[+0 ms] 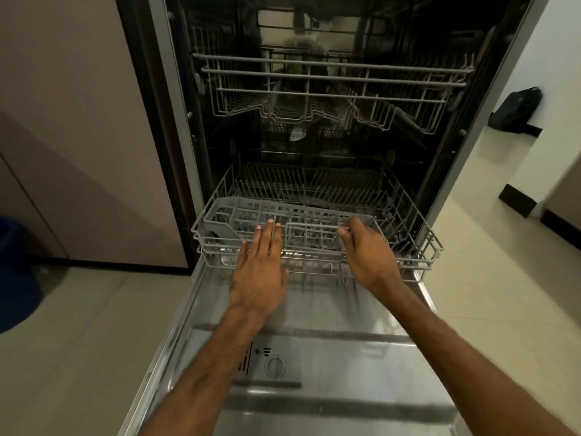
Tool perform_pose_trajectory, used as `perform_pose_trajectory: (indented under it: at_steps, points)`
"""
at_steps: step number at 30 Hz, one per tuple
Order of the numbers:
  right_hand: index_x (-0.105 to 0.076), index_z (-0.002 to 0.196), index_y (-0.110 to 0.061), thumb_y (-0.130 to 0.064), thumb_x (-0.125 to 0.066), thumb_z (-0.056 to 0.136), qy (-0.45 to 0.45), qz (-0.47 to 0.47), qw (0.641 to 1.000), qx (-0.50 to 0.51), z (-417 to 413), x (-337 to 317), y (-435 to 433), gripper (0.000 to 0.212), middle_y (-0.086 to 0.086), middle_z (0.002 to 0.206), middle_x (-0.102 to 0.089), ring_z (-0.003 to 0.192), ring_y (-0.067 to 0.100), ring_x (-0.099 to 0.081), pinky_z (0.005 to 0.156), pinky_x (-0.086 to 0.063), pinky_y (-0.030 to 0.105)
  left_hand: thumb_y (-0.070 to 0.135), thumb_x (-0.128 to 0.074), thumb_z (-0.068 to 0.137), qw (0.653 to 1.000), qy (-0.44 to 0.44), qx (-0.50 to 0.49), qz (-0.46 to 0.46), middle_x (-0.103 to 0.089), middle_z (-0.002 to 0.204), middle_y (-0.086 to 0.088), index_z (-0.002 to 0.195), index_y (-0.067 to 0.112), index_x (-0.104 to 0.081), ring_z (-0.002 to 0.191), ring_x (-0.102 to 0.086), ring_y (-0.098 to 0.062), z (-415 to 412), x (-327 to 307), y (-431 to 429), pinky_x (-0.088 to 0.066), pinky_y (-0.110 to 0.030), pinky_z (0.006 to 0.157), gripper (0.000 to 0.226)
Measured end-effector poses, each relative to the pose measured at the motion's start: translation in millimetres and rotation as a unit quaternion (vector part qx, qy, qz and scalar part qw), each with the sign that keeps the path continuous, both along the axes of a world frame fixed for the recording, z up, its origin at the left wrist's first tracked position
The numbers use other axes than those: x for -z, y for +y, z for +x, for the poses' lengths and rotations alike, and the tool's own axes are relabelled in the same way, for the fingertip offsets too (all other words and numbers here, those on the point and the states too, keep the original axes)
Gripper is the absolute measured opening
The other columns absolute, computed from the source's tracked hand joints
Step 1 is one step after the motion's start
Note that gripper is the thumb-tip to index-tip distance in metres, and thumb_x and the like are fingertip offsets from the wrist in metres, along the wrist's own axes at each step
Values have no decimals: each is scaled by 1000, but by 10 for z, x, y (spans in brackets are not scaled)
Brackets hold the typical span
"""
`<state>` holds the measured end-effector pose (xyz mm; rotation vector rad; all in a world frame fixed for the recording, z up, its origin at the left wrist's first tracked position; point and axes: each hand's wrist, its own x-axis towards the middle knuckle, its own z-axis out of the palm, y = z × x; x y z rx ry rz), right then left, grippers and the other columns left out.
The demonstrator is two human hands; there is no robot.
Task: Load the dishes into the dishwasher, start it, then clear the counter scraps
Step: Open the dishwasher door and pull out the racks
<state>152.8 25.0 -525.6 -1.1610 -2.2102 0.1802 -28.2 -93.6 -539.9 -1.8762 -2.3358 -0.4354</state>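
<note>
The dishwasher stands open, its steel door [330, 401] folded down flat in front of me. The grey wire lower rack [418, 247] is partly slid out over the door, with a grey cutlery basket [232, 212] lying in its front. My left hand [261, 269] lies flat with straight fingers on the rack's front rail. My right hand [367, 256] reaches to the front rail on the right, its fingers curled over the wire. The upper rack [333, 77] sits inside the dark tub. No dishes show in either rack.
A brown cabinet panel [78, 136] flanks the dishwasher on the left, with a blue bin [12, 272] on the tiled floor beside it. A black bag [518, 108] rests on the floor at the far right. The detergent dispenser [273, 363] sits in the door.
</note>
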Motion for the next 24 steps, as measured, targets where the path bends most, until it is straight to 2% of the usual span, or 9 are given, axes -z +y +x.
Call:
perform_pose_trajectory:
  at_steps: [3, 4, 6, 8, 11, 13, 18, 21, 24]
  points:
    - [-47, 105, -16, -51, -31, 103, 18, -40, 999, -12, 156, 90, -140, 39, 0, 77, -56, 66, 17, -56, 56, -41, 32, 41, -40, 103, 999, 1, 23, -24, 0, 166, -4, 157, 13, 3, 153, -1, -21, -5, -5, -27, -4, -44, 125, 75]
    - [-48, 104, -15, -54, -28, 102, -12, -48, 999, -8, 202, 136, -170, 43, 2, 80, -58, 72, 20, -58, 61, -44, 34, 41, -41, 103, 999, 4, 33, -32, -10, 165, -5, 157, 12, -5, 152, -8, -21, -23, -2, -33, -6, -43, 125, 71]
    - [-53, 103, -15, -54, -24, 102, -116, -39, 992, 16, 287, 216, -233, 49, 6, 92, -63, 89, 25, -60, 81, -45, 39, 40, -45, 102, 998, 12, 50, -37, -29, 159, -6, 154, 12, -22, 148, -21, -21, -62, -2, -49, -10, -42, 124, 64]
    - [-57, 103, -16, -51, -24, 103, -171, -25, 984, 38, 329, 248, -291, 48, 8, 101, -66, 102, 28, -59, 95, -40, 41, 38, -49, 100, 997, 22, 64, -30, -41, 150, -4, 147, 13, -35, 142, -32, -19, -93, -8, -75, -17, -39, 123, 55]
    - [-59, 101, -15, -46, -27, 105, -160, -30, 986, 42, 356, 222, -389, 45, 8, 98, -68, 101, 30, -61, 93, -38, 40, 42, -48, 100, 997, 34, 67, -23, -51, 137, -3, 134, 14, -50, 130, -41, -18, -99, -34, -97, -27, -36, 118, 44]
    - [-61, 102, -14, -44, -27, 105, -160, -15, 986, 43, 375, 229, -469, 46, 9, 96, -68, 100, 30, -61, 92, -38, 40, 52, -41, 100, 997, 36, 63, -30, -56, 127, -3, 124, 15, -59, 123, -43, -18, -86, -61, -116, -31, -36, 113, 47]
    - [-58, 104, -15, -48, -25, 104, -184, -36, 982, 11, 435, 175, -516, 47, 8, 92, -67, 95, 30, -63, 89, -41, 40, 72, -11, 93, 998, -45, 52, -15, -61, 98, 0, 92, 18, -63, 98, -47, -14, -60, -117, -148, -48, -41, 94, 75]
    - [-56, 102, -15, -48, -26, 105, -189, -48, 981, -14, 472, 113, -549, 45, 4, 82, -61, 87, 30, -63, 84, -43, 39, 73, -7, 91, 995, -79, 56, 27, -53, 72, 4, 71, 21, -52, 81, -49, -14, -44, -155, -179, -48, -38, 86, 71]
    - [-56, 105, -14, -46, -27, 106, -203, -70, 976, -23, 484, 36, -630, 44, 3, 81, -60, 88, 30, -64, 85, -43, 40, 75, -3, 88, 994, -83, 51, 43, -52, 64, 1, 64, 19, -50, 76, -51, -14, -19, -184, -222, -43, -32, 71, 78]
